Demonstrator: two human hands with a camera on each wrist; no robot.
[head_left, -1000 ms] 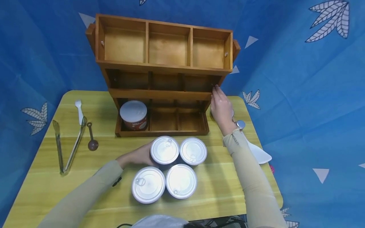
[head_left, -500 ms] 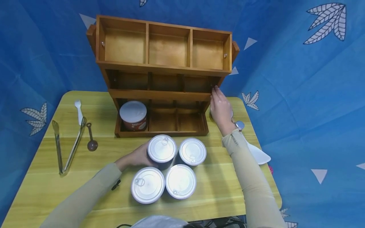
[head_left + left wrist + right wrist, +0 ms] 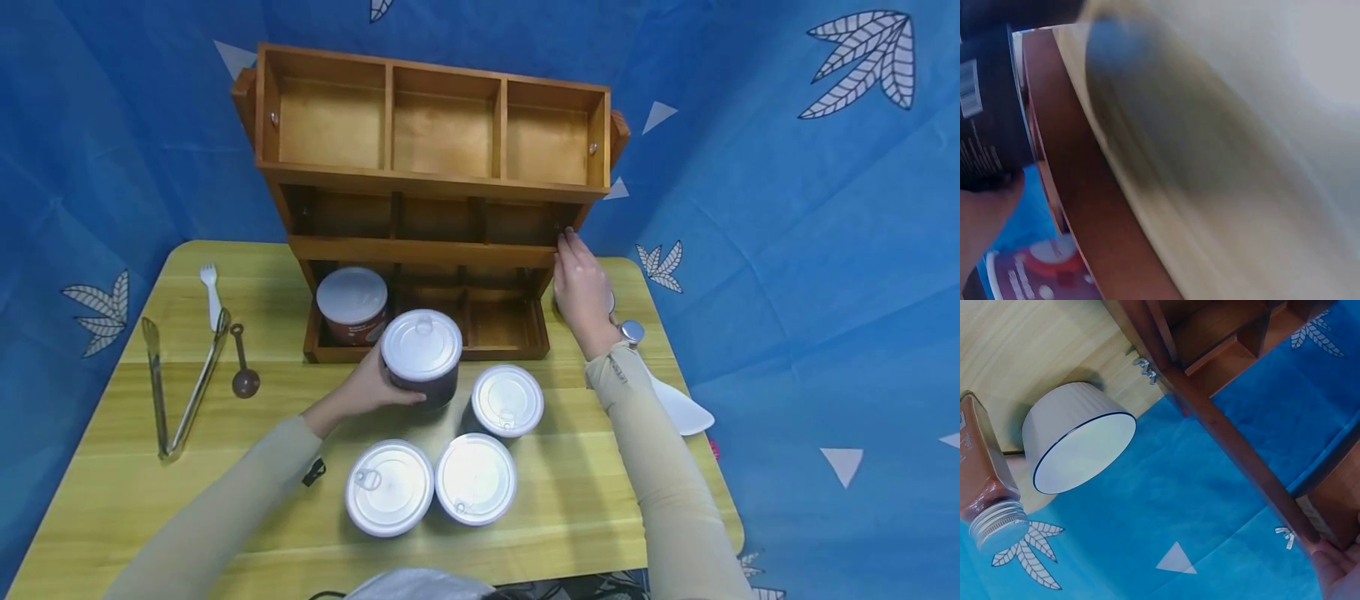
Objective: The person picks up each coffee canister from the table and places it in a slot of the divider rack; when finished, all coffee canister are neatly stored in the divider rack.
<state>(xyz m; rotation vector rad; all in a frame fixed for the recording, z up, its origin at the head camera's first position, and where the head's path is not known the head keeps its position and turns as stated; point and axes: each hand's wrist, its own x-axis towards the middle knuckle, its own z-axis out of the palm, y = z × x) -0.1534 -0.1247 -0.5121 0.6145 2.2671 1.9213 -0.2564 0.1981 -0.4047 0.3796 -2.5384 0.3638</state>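
My left hand [image 3: 372, 386] grips a dark can with a silver pull-tab lid [image 3: 420, 354] and holds it off the table, just in front of the bottom tier of the wooden rack [image 3: 427, 250]. The left wrist view is blurred but shows the dark can [image 3: 985, 112] beside the rack's brown edge [image 3: 1085, 187]. My right hand [image 3: 577, 279] rests with straight fingers against the rack's right side post [image 3: 1229, 431]. A red can [image 3: 351, 304] stands in the bottom-left compartment. Three more silver-lidded cans [image 3: 507, 400] [image 3: 390, 487] [image 3: 476, 477] stand on the yellow table [image 3: 112, 483].
Metal tongs [image 3: 180, 383], a white fork [image 3: 210, 287] and a brown spoon [image 3: 242, 362] lie at the table's left. Right of the rack sit a white bowl [image 3: 1079, 447] and a brown bottle with a silver cap [image 3: 985, 487]. Blue cloth hangs behind.
My left hand has lifted the back-left can out of the group and carried it up toward the rack's bottom tier. The right hand has stayed on the rack.
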